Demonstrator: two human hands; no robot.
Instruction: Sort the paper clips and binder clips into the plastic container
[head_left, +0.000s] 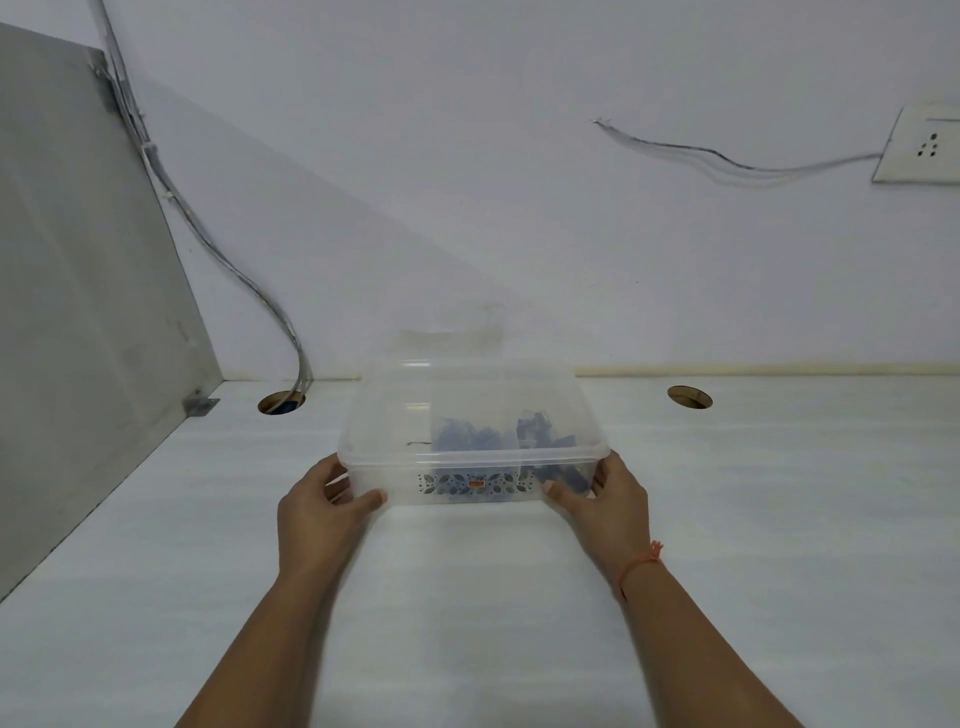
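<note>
A clear plastic container (400, 415) with its lid on stands on the white desk, in the middle of the view. Dark blue clips (470, 439) show blurred through its walls, mostly in the middle and right part. My left hand (322, 506) grips the container's near left corner, thumb on the front wall. My right hand (605, 496) grips the near right corner in the same way. A strip of leaf pattern with a small red label runs along the front wall.
The white desk (779, 519) reaches back to the wall, with two round cable holes (281, 403) (689, 397). A grey partition panel (78, 312) borders the desk on the left. Cables (249, 280) run down into the left hole. A wall socket (919, 145) sits at the upper right.
</note>
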